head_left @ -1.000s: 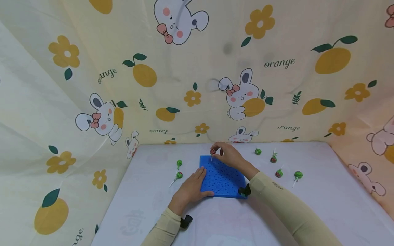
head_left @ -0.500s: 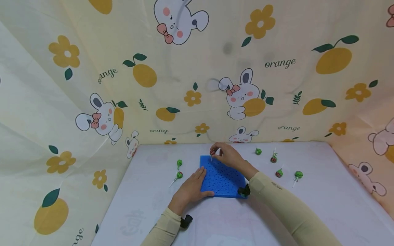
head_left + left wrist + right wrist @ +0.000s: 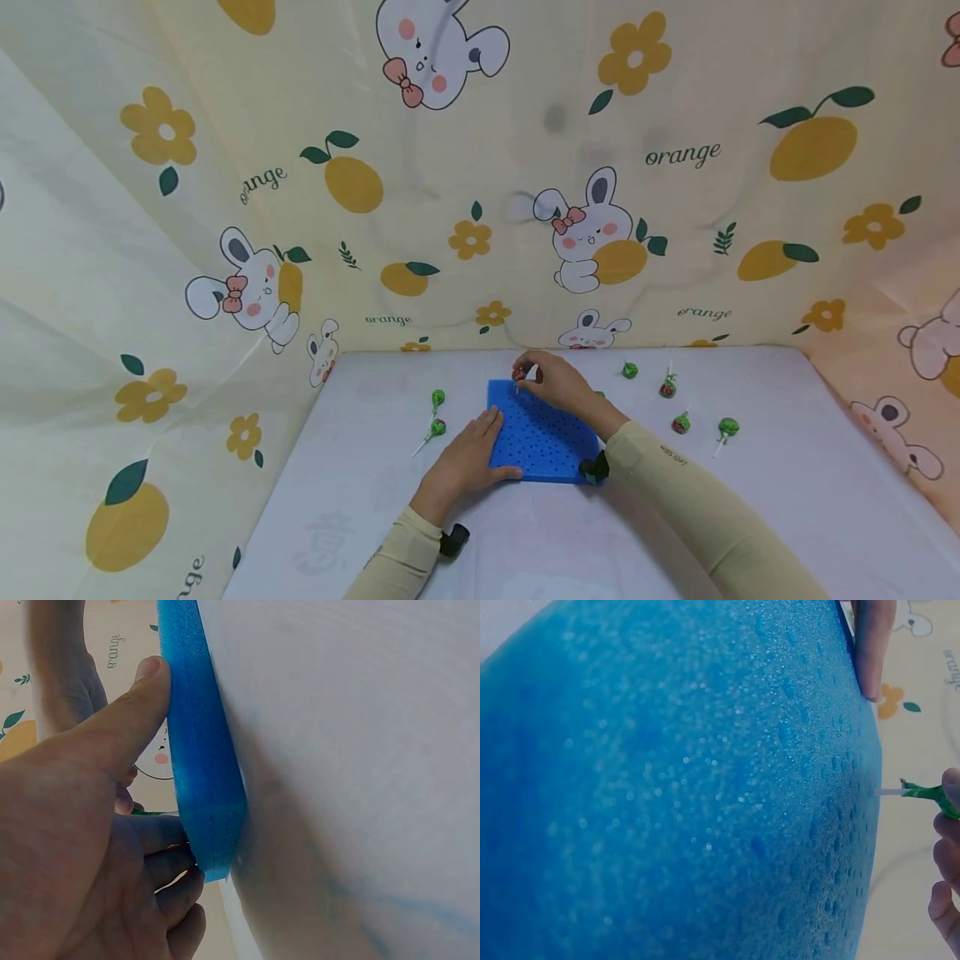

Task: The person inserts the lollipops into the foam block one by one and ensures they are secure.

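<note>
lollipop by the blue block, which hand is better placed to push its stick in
Probably the right hand: it pinches the lollipop, its stick pointing down near the blue block's far-left corner. The left hand touches the block's left and near edges, so seems suited to steadying it.

board (image 3: 543, 437): blue | held lollipop (image 3: 926, 793): green-red | sleeves (image 3: 690, 496): beige | backdrop (image 3: 450, 175): rabbit-printed cream

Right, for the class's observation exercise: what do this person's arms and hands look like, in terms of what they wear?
The left hand and right hand show no gloves. The left sleeve and right sleeve are beige and close-fitting; small dark lettering marks the right one. Each wrist bears a small black device. No cables show.
</note>
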### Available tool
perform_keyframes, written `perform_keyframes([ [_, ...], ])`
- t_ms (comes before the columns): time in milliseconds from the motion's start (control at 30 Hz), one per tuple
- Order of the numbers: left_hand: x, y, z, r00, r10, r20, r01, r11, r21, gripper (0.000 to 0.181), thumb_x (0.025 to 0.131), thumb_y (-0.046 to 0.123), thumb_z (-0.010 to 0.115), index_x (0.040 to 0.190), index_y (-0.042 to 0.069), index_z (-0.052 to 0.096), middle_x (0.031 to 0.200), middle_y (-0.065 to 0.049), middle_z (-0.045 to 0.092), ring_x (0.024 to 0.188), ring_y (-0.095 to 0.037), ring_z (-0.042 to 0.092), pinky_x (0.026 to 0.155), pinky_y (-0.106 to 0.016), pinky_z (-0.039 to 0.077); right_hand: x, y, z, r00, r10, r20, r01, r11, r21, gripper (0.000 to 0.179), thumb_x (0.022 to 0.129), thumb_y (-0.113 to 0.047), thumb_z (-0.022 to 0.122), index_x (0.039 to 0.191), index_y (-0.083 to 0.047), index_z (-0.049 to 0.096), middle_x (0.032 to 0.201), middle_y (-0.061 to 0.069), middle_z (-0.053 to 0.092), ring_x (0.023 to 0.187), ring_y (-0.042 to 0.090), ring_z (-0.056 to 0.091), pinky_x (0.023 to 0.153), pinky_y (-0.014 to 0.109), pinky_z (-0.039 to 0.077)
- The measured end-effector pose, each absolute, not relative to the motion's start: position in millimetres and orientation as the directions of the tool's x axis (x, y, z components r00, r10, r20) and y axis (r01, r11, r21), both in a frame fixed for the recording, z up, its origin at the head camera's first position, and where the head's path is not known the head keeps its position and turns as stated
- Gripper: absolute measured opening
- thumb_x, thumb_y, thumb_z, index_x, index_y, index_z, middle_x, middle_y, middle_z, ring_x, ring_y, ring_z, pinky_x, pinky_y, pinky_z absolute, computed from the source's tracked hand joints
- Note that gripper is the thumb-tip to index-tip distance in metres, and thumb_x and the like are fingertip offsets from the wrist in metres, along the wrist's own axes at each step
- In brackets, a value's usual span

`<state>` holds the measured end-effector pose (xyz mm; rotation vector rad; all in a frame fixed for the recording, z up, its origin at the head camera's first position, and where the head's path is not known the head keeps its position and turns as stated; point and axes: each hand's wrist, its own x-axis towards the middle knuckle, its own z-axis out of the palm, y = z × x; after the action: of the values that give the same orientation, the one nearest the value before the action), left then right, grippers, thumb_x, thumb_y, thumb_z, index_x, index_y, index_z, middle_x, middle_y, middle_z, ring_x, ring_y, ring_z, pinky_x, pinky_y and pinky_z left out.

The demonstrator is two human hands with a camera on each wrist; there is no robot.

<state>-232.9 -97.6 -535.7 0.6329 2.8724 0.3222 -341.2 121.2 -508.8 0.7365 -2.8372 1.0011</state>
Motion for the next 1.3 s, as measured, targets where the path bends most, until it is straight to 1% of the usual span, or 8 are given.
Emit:
perform_keyframes([
  [400,-231.3,-97.3,-533.2,-0.891,0.437,-0.124,0.398,0.883,0.249,0.106,0.095,0.068,0.07,0.169,0.005,0.03,0.178,-0.011,0.025,0.164,-0.027,0.025,0.132,-0.043,0.027,-340.9,121.3,-509.1,-0.896,-0.402,0.186,-0.43,0.687,-0.586,0.02,0.1,-0.019,0.08,0.118,-0.018,0.073,0.112,0.001,0.074,0.084,0.015,0.06,0.073,0.033,0.053],
  [733,-232.6,-97.2,-532.9,-0.889,0.438,-0.132,0.396,0.882,0.256,0.105,0.096,0.067,0.07,0.17,0.005,0.028,0.178,-0.011,0.024,0.164,-0.026,0.024,0.133,-0.042,0.025,-341.4,119.8,-510.0,-0.899,-0.41,0.154,-0.416,0.688,-0.595,0.018,0.099,-0.02,0.081,0.116,-0.02,0.073,0.112,-0.002,0.074,0.086,0.016,0.06,0.074,0.033,0.053],
  [967,-232.1,-97.6,-532.4,-0.89,0.437,-0.129,0.394,0.881,0.26,0.105,0.095,0.067,0.071,0.169,0.004,0.029,0.178,-0.011,0.024,0.164,-0.027,0.025,0.132,-0.042,0.027,-341.2,118.4,-510.0,-0.896,-0.415,0.157,-0.421,0.685,-0.595,0.016,0.1,-0.02,0.08,0.114,-0.02,0.073,0.112,-0.003,0.074,0.085,0.015,0.059,0.073,0.034,0.052],
  [1133,-232.8,-98.3,-533.2,-0.89,0.436,-0.135,0.391,0.881,0.268,0.105,0.096,0.067,0.07,0.17,0.005,0.027,0.179,-0.01,0.022,0.164,-0.026,0.023,0.133,-0.042,0.025,-340.8,118.1,-511.5,-0.891,-0.427,0.152,-0.426,0.674,-0.604,0.018,0.101,-0.019,0.079,0.118,-0.02,0.072,0.114,0.0,0.075,0.086,0.015,0.061,0.076,0.034,0.054],
  [1300,-234.3,-98.5,-535.4,-0.887,0.443,-0.13,0.397,0.875,0.276,0.105,0.096,0.066,0.07,0.17,0.005,0.028,0.178,-0.012,0.023,0.164,-0.027,0.024,0.133,-0.042,0.026,-338.8,119.1,-513.5,-0.891,-0.431,0.142,-0.422,0.672,-0.609,0.029,0.101,-0.019,0.078,0.128,-0.018,0.067,0.116,0.004,0.075,0.088,0.016,0.064,0.079,0.037,0.058],
])
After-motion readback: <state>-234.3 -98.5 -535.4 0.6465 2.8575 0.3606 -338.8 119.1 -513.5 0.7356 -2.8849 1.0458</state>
